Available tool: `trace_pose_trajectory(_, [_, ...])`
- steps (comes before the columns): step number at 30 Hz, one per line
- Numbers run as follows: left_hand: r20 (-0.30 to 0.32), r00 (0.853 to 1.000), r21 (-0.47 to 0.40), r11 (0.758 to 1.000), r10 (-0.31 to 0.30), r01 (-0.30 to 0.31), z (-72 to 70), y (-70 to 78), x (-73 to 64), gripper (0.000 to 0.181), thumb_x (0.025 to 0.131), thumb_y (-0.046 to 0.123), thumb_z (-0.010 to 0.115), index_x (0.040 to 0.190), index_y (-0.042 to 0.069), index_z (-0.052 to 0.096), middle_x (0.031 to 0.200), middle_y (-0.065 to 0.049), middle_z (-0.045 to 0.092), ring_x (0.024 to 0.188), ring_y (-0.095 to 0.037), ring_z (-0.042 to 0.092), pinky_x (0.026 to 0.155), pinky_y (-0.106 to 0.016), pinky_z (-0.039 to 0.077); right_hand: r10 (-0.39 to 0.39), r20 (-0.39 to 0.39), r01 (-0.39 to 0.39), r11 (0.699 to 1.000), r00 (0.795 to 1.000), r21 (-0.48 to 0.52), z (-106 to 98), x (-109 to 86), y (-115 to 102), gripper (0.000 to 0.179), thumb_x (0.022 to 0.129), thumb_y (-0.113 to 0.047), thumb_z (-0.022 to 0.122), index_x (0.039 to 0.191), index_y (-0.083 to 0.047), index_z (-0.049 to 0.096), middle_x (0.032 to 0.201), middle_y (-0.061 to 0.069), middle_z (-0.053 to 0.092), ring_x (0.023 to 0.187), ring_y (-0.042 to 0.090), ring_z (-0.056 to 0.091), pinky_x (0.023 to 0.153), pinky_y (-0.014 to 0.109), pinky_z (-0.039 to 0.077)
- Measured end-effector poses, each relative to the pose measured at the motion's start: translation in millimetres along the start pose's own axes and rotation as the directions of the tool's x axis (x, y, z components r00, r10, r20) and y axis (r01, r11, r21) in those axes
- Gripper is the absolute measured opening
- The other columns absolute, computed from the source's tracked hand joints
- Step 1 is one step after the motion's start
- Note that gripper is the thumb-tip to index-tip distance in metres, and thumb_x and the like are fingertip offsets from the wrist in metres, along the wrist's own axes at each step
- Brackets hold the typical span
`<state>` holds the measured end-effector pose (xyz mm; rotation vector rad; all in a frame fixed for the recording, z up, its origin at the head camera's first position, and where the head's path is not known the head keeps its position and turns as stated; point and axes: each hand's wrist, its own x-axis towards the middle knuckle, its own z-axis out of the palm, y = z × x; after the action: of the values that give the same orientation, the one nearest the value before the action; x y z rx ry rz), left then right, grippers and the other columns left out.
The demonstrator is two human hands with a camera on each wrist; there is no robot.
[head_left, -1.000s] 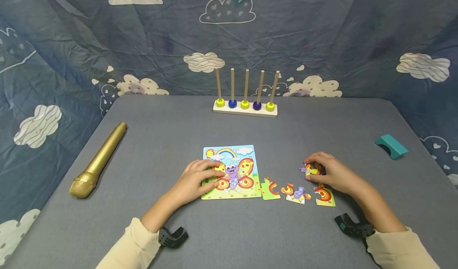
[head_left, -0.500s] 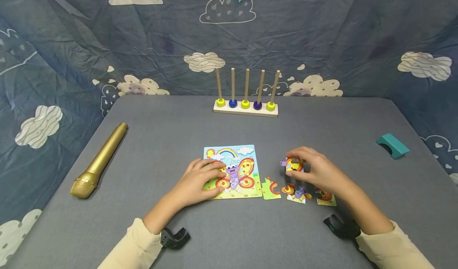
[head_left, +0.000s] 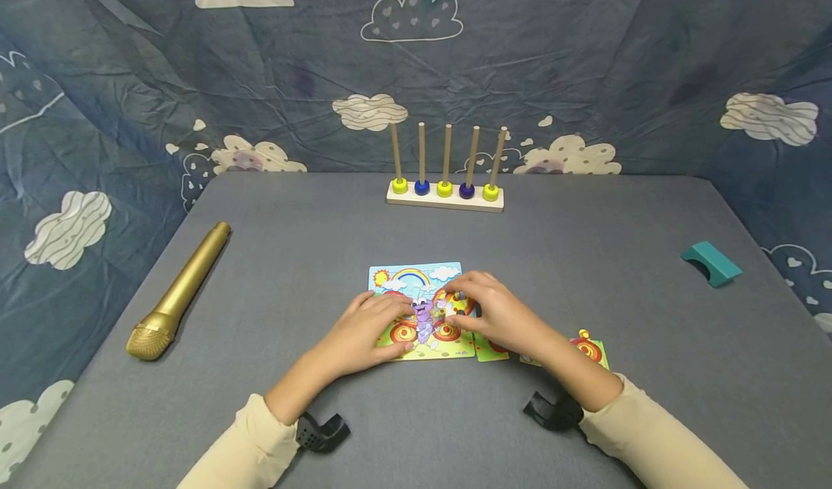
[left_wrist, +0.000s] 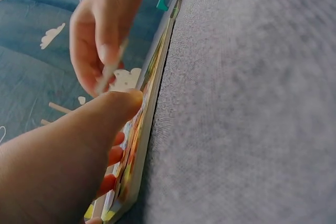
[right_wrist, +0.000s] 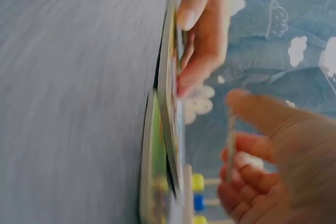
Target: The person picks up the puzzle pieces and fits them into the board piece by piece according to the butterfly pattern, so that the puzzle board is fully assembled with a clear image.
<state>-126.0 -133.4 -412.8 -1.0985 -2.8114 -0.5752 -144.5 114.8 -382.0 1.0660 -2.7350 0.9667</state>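
A butterfly picture puzzle board (head_left: 416,276) lies flat at the middle of the table. My left hand (head_left: 367,330) rests on its left side, fingers extended and lightly spread over the picture. Above the board's right part, my right hand (head_left: 497,312) pinches a puzzle piece (right_wrist: 231,145) between thumb and fingers. In the right wrist view a gap shows between that thin piece and the board. Beside the board's lower right corner lies a green puzzle piece (head_left: 489,349). Another piece with a red and yellow swirl (head_left: 591,350) sits further right; the one between them is mostly hidden under my right forearm.
At the back stands a wooden peg stand (head_left: 445,198) with yellow and blue rings. A gold microphone (head_left: 178,294) lies on the left of the grey table (head_left: 312,236). A teal arch block (head_left: 712,264) is near the right edge. Cloud-patterned cloth hangs behind.
My right hand has carried the puzzle piece leftward from the right of the board to above its right side. My left hand has stayed on the board, shifting only slightly.
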Motion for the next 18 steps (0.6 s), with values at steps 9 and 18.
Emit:
trace_pose_trajectory(9, [0.025, 0.999, 0.006, 1.0, -0.024, 0.024, 6.6, 0.1, 5.3, 0.057, 0.084, 0.052, 0.053, 0.134, 0.027, 0.043, 0.122, 0.004, 0.047, 0.114, -0.018, 0.038, 0.102, -0.048, 0.013, 0.018, 0.026, -0.017, 1.0, 1.0, -0.024, 24, 12.5, 12, 0.037, 0.076, -0.024, 0.073, 0.106, -0.006, 0.064, 0.105, 0.006, 0.056, 0.101, 0.024, 0.047, 0.088, 0.041, 0.037])
trace_pose_trajectory(18, [0.047, 0.997, 0.062, 0.996, -0.069, 0.066, 4.2, 6.0, 7.6, 0.052, 0.084, 0.052, 0.052, 0.132, 0.033, 0.045, 0.122, 0.003, 0.046, 0.114, -0.023, 0.037, 0.098, -0.059, 0.011, 0.032, 0.031, -0.032, 0.999, 0.999, 0.011, 28, 16.8, 11, 0.033, 0.073, -0.022, 0.075, 0.102, -0.009, 0.067, 0.101, 0.0, 0.055, 0.094, 0.02, 0.046, 0.084, 0.039, 0.034])
